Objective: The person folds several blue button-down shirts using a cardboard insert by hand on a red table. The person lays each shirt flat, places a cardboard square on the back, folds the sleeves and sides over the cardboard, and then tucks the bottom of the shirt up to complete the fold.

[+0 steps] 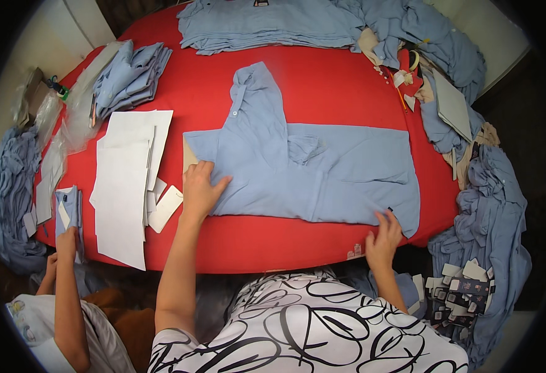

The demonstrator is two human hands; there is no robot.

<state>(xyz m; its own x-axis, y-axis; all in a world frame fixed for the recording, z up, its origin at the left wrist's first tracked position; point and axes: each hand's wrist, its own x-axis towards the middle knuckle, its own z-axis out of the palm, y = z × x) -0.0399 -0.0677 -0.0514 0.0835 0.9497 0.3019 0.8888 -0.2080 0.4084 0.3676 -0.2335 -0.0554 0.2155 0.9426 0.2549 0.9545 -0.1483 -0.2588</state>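
A light blue long-sleeved shirt (260, 161) lies partly folded across the table, its body stretching to the right. One sleeve (255, 93) points away from me, its buttoned cuff bent over. At the shirt's left end my left hand (202, 188) rests on the fabric, thumb spread from the fingers. A tan piece (189, 156) shows there beside my fingertips; I cannot tell what it is. My right hand (385, 241) is at the near right corner, fingers apart and touching the hem beside a small dark label (390, 209). Neither hand grips anything.
White paper sheets (120, 193) and tags (166, 208) lie left on the red tablecloth (335, 81). Folded shirts (133, 78) and a shirt stack (266, 25) sit farther back. At lower left, another person's hands (66, 242) hold a folded shirt. Garments and tags (462, 289) crowd the right.
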